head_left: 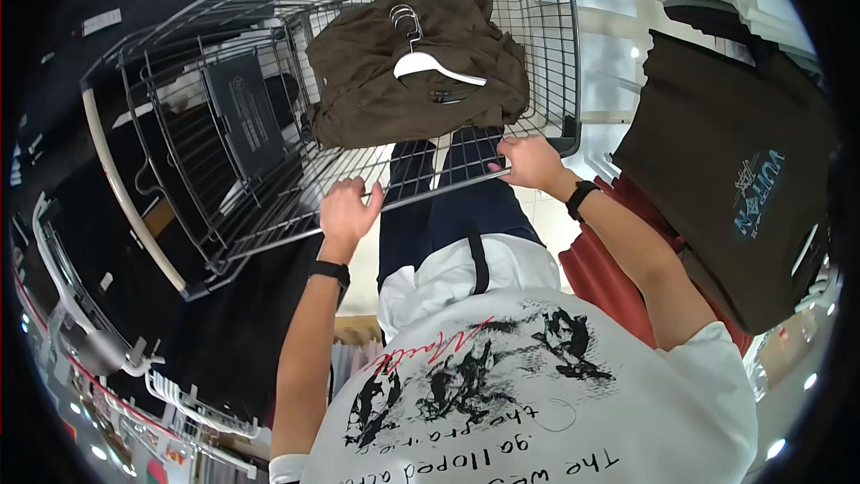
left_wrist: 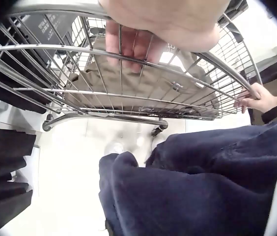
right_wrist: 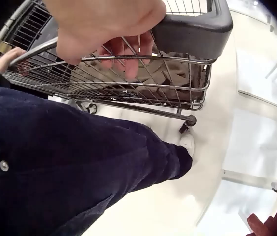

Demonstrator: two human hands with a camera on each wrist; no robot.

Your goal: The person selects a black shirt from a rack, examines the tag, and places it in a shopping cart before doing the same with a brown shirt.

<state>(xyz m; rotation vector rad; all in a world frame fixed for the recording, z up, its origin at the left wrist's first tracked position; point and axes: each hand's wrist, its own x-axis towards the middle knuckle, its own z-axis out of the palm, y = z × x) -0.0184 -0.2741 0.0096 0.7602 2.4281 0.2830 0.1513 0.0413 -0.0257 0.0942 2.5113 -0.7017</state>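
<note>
Currently L hand (head_left: pixel 348 212) & R hand (head_left: pixel 530 162) curl fingers over cart (head_left: pixel 563 63) rim, frame centre; prob best push evenly so it tracks straight.

Glossy wire metal in shopping cart (head_left: pixel 269 188); matt dark plastic on corner bumper (right_wrist: pixel 192 29); soft matt cloth of brown garment (head_left: pixel 358 81); smooth white plastic hanger (head_left: pixel 434 67).

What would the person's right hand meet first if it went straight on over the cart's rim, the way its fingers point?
Probably the olive garment lying in the cart. The right hand grips the rim with its fingers pointing inward. Depth is unclear.
</note>
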